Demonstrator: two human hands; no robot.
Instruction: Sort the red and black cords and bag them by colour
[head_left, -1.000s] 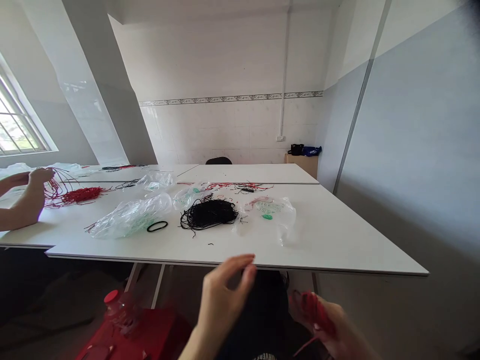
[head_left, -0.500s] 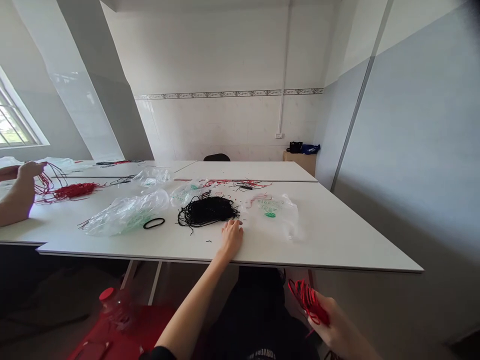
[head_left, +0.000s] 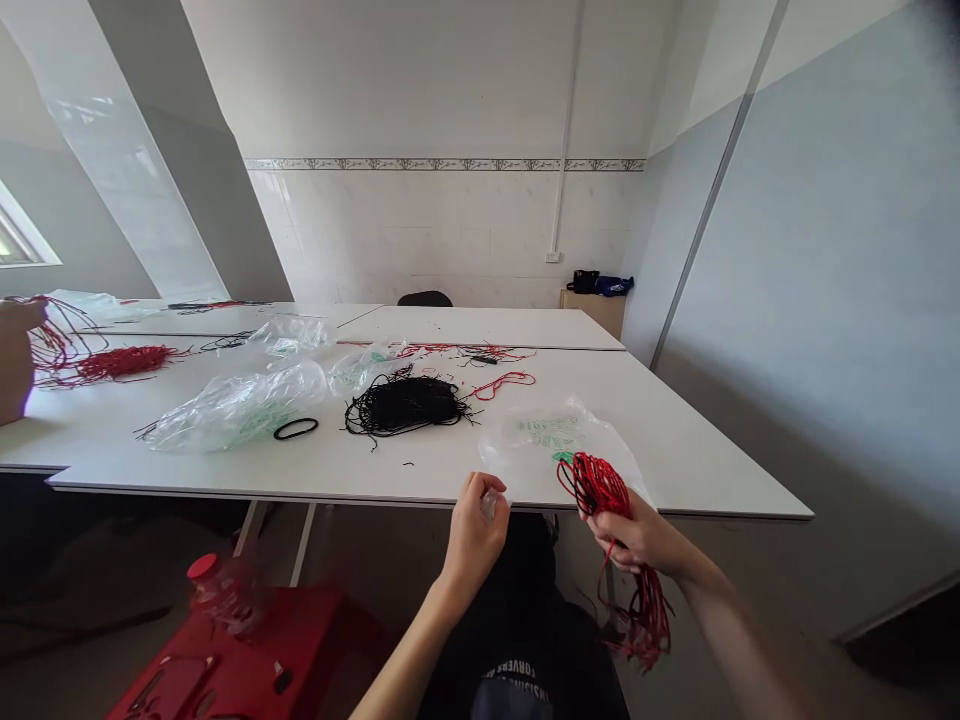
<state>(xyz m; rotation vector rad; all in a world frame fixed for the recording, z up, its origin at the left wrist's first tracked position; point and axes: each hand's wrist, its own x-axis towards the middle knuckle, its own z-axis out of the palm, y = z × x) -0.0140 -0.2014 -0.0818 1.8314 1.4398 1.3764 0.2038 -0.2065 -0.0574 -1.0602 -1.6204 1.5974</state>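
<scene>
So, nearest in, bottom left, there's a red stool (head_left: 300, 630) with a bottle (head_left: 225, 598) standing on it. Then the right grip (head_left: 634, 535), closed round the middle of a bundle of red cord (head_left: 600, 482): the looped end pokes up past the thumb and fingers, and the loose ends dangle below the hand, off the near edge of the surface (head_left: 720, 470). The left grip (head_left: 474, 530) is well apart from the cord, fingers curled on a bit of clear plastic, seemingly the edge of the bag (head_left: 536, 432). That bag spreads behind both hands; can't tell if the cord touches it.

Further in there's a heap of black cord (head_left: 409, 405), with a black loop (head_left: 296, 429) to its left near another clear plastic bag (head_left: 240, 405). A thin red strand (head_left: 502, 385) lies just beside the heap. Far left, a co-worker's hand (head_left: 15, 335) is by a red bundle (head_left: 127, 362). Way back, a chair (head_left: 425, 299).
</scene>
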